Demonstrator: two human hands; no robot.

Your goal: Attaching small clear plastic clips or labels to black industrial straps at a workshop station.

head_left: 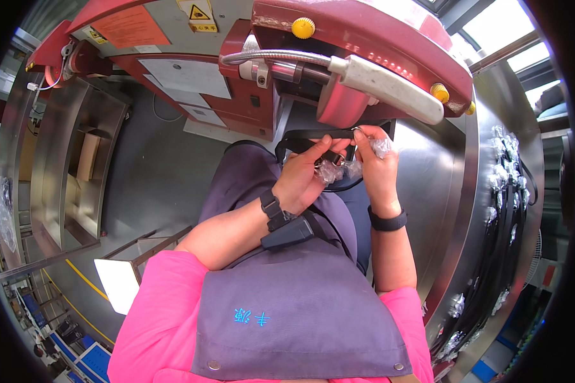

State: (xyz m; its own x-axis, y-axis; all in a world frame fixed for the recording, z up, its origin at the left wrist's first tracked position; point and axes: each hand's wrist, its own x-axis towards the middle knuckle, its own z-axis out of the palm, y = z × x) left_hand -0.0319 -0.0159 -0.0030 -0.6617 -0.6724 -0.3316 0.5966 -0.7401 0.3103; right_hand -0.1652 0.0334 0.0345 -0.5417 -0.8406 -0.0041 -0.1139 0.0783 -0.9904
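Observation:
My left hand (299,180) is closed on a black strap (310,135) that looks like a belt, thumb pressed along it. My right hand (380,167) pinches the strap farther right, near a small metal ring (356,130). Between the hands hangs metal hardware, partly bundled in clear plastic wrap (329,172). More clear wrap (383,148) bulges beside my right fingers. A loop of the strap drops below my hands over my lap. Just beyond them is the pink wheel (342,107) of a red machine (377,38), apart from the strap.
A pale lamp-like bar (393,92) on a flexible metal hose reaches over the wheel. To the right, a metal bench (437,191) runs beside a tray with several black straps (508,210) with plastic-wrapped ends. Metal shelving (64,172) holding a cardboard box stands at left.

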